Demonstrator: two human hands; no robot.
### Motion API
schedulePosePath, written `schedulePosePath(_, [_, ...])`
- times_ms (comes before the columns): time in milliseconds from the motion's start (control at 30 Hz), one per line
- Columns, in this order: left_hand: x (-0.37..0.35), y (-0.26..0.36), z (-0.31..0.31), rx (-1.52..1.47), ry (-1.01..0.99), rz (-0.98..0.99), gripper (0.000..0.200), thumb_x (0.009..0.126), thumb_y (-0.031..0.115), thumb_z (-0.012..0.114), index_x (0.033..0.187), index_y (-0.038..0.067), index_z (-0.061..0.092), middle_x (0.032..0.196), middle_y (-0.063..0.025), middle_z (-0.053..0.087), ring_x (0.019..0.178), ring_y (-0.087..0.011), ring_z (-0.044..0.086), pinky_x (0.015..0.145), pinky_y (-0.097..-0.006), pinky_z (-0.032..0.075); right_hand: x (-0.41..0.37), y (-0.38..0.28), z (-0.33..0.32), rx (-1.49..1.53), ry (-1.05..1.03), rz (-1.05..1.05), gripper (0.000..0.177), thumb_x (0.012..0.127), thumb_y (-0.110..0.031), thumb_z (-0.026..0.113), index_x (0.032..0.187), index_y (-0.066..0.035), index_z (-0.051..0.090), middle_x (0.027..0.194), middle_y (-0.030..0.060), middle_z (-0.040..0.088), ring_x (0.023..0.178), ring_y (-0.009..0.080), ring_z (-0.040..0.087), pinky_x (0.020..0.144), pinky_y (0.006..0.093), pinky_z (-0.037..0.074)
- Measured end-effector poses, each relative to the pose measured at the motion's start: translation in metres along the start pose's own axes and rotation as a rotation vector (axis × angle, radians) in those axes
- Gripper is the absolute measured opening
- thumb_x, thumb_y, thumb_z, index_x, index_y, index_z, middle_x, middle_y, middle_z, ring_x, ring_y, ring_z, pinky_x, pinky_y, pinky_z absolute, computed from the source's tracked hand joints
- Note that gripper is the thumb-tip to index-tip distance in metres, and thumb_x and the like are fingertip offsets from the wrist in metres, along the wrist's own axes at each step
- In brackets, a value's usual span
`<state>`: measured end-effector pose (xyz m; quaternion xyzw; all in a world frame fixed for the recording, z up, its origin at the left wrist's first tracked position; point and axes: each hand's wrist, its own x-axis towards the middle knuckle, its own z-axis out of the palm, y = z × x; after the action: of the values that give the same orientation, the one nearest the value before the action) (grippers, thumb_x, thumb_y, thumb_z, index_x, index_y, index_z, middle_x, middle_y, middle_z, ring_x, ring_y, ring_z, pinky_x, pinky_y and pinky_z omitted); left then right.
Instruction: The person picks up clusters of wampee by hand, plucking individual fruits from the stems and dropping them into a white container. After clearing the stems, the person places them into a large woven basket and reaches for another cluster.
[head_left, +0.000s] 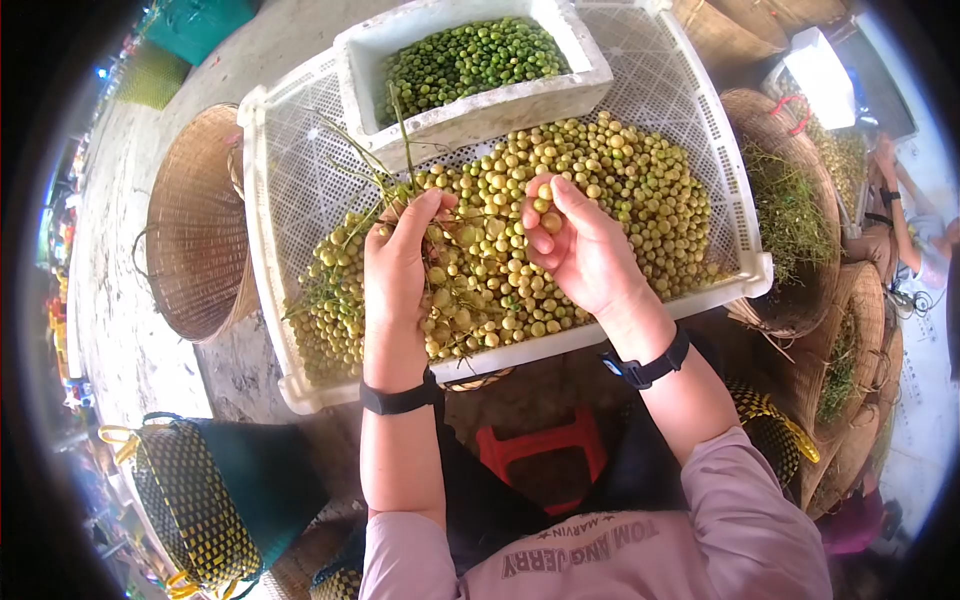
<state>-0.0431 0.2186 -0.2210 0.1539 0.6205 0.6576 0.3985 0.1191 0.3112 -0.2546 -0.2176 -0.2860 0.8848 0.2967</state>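
Note:
My left hand (405, 240) is closed around a bunch of thin green-brown stems (378, 170), which stick up past the fingers toward the white foam box (480, 118). In my right hand (585, 240), curled fingers and thumb hold a few small round yellow-green fruits (544, 198). Both hands are above a white perforated plastic tray (290, 190), where a broad heap of the same kind of fruit (650, 200) lies. Small dark green fruits (475, 62) fill the foam box at the tray's back. Some twigs lie among the loose fruits below my left hand.
A woven basket (200, 230) tilts at the left. At the right, another basket holds leafless green stems (785, 210). A black-and-yellow woven bag (190, 500) stands lower left, and a red plastic stool (545, 445) is below the tray. Another person's arm (893, 200) shows far right.

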Motion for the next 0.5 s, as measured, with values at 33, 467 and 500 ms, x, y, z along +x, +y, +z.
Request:
schedulePosePath(33, [0.001,0.0,-0.001,0.0,-0.003,-0.001,0.022,0.086,0.022,0.065,0.087,0.0,0.07,0.085,-0.0038,0.068,0.076,-0.0105,0.061,0.072,-0.023,0.047,0.0,0.0,0.001,-0.003,-0.008,0.013,0.022,0.098,-0.034,0.05,0.103,-0.013,0.056,0.082,-0.0016,0.058,0.064,0.0059,0.047,0.052,0.0185,0.036])
schedulePosePath(467, [-0.005,-0.001,0.007,0.409,-0.099,0.016,0.033,0.084,0.033,0.071,0.093,0.001,0.069,0.08,-0.0028,0.069,0.064,-0.0082,0.059,0.063,-0.0219,0.047,0.0,-0.002,0.001,-0.031,0.069,-0.035,0.018,0.093,-0.031,0.06,0.097,-0.015,0.053,0.103,0.0089,0.065,0.062,0.0042,0.05,0.051,0.0184,0.042])
schedulePosePath(500, [-0.006,-0.006,0.012,0.459,-0.127,0.023,0.035,0.083,0.033,0.073,0.094,0.0,0.069,0.08,-0.0032,0.069,0.065,-0.0075,0.058,0.062,-0.0215,0.046,0.0,-0.001,0.001,-0.074,0.057,-0.07,0.018,0.094,-0.031,0.059,0.097,-0.014,0.053,0.103,0.0073,0.065,0.061,0.0035,0.05,0.051,0.0182,0.042])
